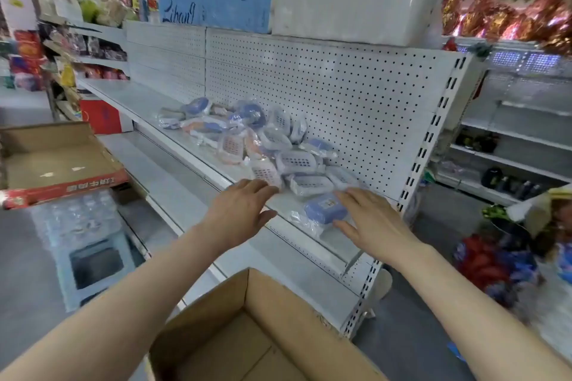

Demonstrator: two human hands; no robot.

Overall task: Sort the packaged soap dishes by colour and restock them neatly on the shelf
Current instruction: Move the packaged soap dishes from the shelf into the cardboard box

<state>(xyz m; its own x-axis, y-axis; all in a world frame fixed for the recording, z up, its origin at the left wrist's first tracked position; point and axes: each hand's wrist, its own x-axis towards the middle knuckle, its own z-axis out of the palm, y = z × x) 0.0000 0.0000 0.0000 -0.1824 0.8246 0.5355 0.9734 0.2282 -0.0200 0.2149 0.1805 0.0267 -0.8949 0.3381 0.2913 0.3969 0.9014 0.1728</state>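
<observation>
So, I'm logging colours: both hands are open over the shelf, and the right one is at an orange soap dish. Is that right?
Not orange: the head view shows that the soap dish at the right hand is blue. The rest stands: both hands are open over the shelf, the left hand too.

we've got the pile of packaged soap dishes [266, 145] on the shelf [123, 96], pushed back against the pegboard [340, 86] behind it. a lone packet [325, 210] lies at the shelf's front edge, just before the pile's right end, between our left hand [241, 210] and right hand [374, 219]. an open carton [210, 318] sits below us, in front of the shelf, with a second carton [46, 158] off to the left.
</observation>
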